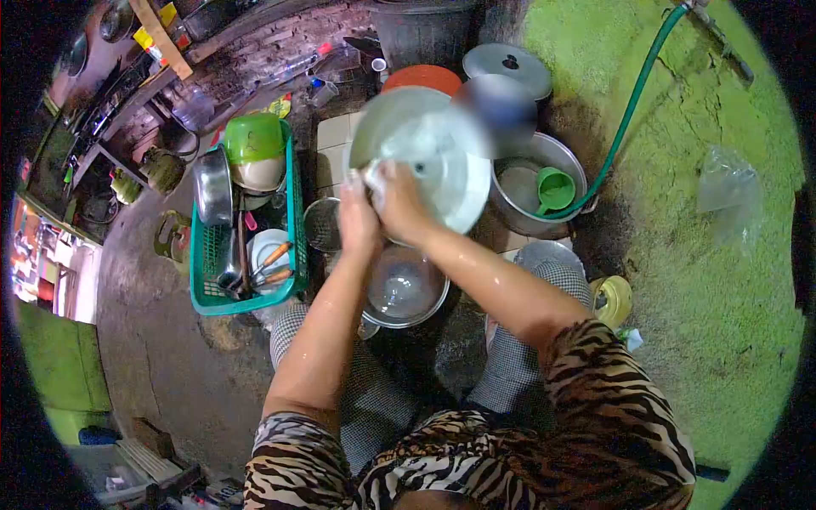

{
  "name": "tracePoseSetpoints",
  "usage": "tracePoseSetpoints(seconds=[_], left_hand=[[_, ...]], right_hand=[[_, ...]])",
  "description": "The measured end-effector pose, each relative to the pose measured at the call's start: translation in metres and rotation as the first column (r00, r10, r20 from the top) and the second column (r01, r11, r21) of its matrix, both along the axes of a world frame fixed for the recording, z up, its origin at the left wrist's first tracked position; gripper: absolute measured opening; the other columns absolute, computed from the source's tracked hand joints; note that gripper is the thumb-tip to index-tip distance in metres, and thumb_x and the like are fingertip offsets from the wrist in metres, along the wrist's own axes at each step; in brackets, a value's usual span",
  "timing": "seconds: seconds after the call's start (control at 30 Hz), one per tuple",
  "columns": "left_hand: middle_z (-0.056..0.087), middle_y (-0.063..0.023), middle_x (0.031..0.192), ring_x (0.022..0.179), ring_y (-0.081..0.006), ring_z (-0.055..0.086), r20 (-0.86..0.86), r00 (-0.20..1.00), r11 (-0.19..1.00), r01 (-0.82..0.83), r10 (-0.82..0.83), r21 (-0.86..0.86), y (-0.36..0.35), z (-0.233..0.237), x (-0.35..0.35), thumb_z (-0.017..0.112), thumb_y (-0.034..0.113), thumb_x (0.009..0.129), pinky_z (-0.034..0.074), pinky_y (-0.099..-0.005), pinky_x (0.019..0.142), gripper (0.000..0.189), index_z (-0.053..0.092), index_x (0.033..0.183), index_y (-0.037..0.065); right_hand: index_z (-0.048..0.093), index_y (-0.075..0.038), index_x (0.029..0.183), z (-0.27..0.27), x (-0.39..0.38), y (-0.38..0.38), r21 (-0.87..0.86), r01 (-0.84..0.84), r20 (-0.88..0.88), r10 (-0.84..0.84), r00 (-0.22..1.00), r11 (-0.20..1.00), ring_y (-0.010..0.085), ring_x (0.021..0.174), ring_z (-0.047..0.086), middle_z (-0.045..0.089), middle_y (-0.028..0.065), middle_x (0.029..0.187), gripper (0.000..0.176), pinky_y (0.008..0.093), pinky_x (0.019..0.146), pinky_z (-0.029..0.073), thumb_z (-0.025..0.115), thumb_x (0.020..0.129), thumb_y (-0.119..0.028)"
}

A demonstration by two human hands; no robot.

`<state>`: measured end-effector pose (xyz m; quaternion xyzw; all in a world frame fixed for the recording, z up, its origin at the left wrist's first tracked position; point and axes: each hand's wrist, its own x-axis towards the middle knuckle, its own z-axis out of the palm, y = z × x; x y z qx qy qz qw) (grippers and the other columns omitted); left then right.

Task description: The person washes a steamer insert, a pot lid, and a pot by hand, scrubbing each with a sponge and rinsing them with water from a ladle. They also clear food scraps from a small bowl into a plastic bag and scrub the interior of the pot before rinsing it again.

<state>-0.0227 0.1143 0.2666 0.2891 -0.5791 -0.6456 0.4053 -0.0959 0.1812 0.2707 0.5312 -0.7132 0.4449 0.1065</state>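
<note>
A large round metal lid, wet and streaked with white suds, is held up in front of me, with a dark spot at its centre. My left hand grips its near left rim. Against the lid's inner face, beside the left, my right hand is closed around a whitish sudsy sponge, blurred and partly covered by the fingers. Below the lid, a metal basin of water stands between my knees.
To the left, a green plastic basket holds bowls, pots and utensils. At right, a large pot contains a green dipper, and a green hose runs into it. Behind are a pot lid and a dark bucket.
</note>
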Motion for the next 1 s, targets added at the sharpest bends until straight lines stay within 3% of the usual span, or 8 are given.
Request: tracePoseSetpoints(seconds=[0.23, 0.37, 0.43, 0.6, 0.7, 0.8, 0.83, 1.0], left_hand=[[0.056, -0.0123, 0.077, 0.066, -0.0186, 0.047, 0.172, 0.980, 0.965, 0.136, -0.098, -0.225, 0.023, -0.001, -0.006, 0.041, 0.042, 0.092, 0.041, -0.0313, 0.065, 0.050, 0.052, 0.106, -0.004], [0.057, -0.0117, 0.079, 0.068, -0.0188, 0.049, 0.095, 0.995, 0.955, 0.033, -0.005, -0.295, 0.013, -0.003, -0.002, 0.043, 0.042, 0.092, 0.042, -0.0325, 0.065, 0.049, 0.053, 0.104, -0.005], [0.059, -0.0160, 0.087, 0.079, -0.0204, 0.053, 0.334, 0.941, 0.939, 0.169, -0.062, -0.300, 0.015, 0.009, 0.010, 0.044, 0.041, 0.092, 0.042, -0.0330, 0.073, 0.049, 0.054, 0.103, -0.005], [0.057, -0.0131, 0.098, 0.087, -0.0180, 0.053, -0.013, 0.997, 0.995, 0.083, -0.082, 0.061, 0.025, 0.024, 0.002, 0.047, 0.040, 0.090, 0.042, -0.0310, 0.080, 0.047, 0.051, 0.114, 0.000], [0.056, -0.0088, 0.103, 0.091, -0.0180, 0.052, -0.181, 0.979, 0.922, 0.157, -0.097, 0.353, 0.000, 0.011, 0.001, 0.051, 0.036, 0.089, 0.042, -0.0329, 0.082, 0.044, 0.050, 0.116, 0.002], [0.056, -0.0088, 0.102, 0.090, -0.0188, 0.053, -0.218, 0.974, 0.932, 0.131, -0.058, 0.338, -0.010, -0.002, 0.002, 0.050, 0.035, 0.089, 0.044, -0.0331, 0.078, 0.041, 0.051, 0.114, 0.002], [0.056, -0.0095, 0.102, 0.089, -0.0196, 0.054, -0.148, 0.989, 0.958, 0.033, 0.009, 0.284, -0.010, 0.001, -0.001, 0.050, 0.034, 0.089, 0.044, -0.0336, 0.076, 0.040, 0.051, 0.113, 0.002], [0.056, -0.0101, 0.097, 0.084, -0.0224, 0.055, -0.325, 0.946, 0.874, 0.140, 0.021, 0.464, 0.000, 0.045, 0.014, 0.047, 0.034, 0.091, 0.045, -0.0372, 0.073, 0.038, 0.051, 0.109, 0.002]], right_hand=[[0.051, -0.001, 0.102, 0.006, -0.089, 0.000, -0.195, 0.285, 0.467, -0.167, 0.868, 0.938, 0.0350, 0.084, 0.058, 0.056, 0.0223, 0.098, 0.027, 0.0430, 0.077, 0.047, 0.052, 0.075, -0.003], [0.048, -0.001, 0.110, -0.001, -0.017, -0.003, -0.037, 0.118, -0.119, -0.122, 0.985, 0.992, 0.0384, 0.097, 0.051, 0.049, 0.0231, 0.110, 0.040, 0.0451, 0.086, 0.041, 0.060, 0.075, -0.016], [0.048, 0.001, 0.109, 0.002, -0.044, -0.005, -0.136, 0.275, 0.239, -0.238, 0.941, 0.952, 0.0384, 0.095, 0.052, 0.050, 0.0237, 0.107, 0.041, 0.0443, 0.084, 0.042, 0.061, 0.073, -0.016], [0.054, -0.010, 0.113, 0.014, -0.095, 0.021, -0.031, 0.349, 0.434, -0.302, 0.849, 0.936, 0.0388, 0.077, 0.058, 0.059, 0.0239, 0.088, 0.034, 0.0462, 0.071, 0.045, 0.056, 0.078, -0.013], [0.060, -0.007, 0.099, 0.007, -0.032, 0.010, -0.089, -0.021, -0.306, -0.007, 0.952, 0.996, 0.0359, 0.076, 0.056, 0.056, 0.0210, 0.082, 0.021, 0.0461, 0.067, 0.045, 0.055, 0.080, -0.014], [0.054, -0.013, 0.116, -0.011, -0.036, 0.003, 0.117, 0.048, -0.407, 0.004, 0.913, 0.992, 0.0360, 0.084, 0.054, 0.053, 0.0184, 0.097, 0.039, 0.0430, 0.076, 0.044, 0.056, 0.077, -0.010], [0.056, -0.007, 0.106, -0.003, -0.049, 0.000, 0.091, 0.161, 0.192, -0.176, 0.965, 0.983, 0.0358, 0.083, 0.054, 0.052, 0.0197, 0.099, 0.030, 0.0428, 0.076, 0.044, 0.057, 0.077, -0.010], [0.055, 0.000, 0.100, -0.005, -0.059, 0.021, 0.121, 0.339, 0.126, -0.353, 0.927, 0.933, 0.0364, 0.093, 0.053, 0.054, 0.0214, 0.094, 0.026, 0.0442, 0.079, 0.043, 0.056, 0.076, -0.008]])
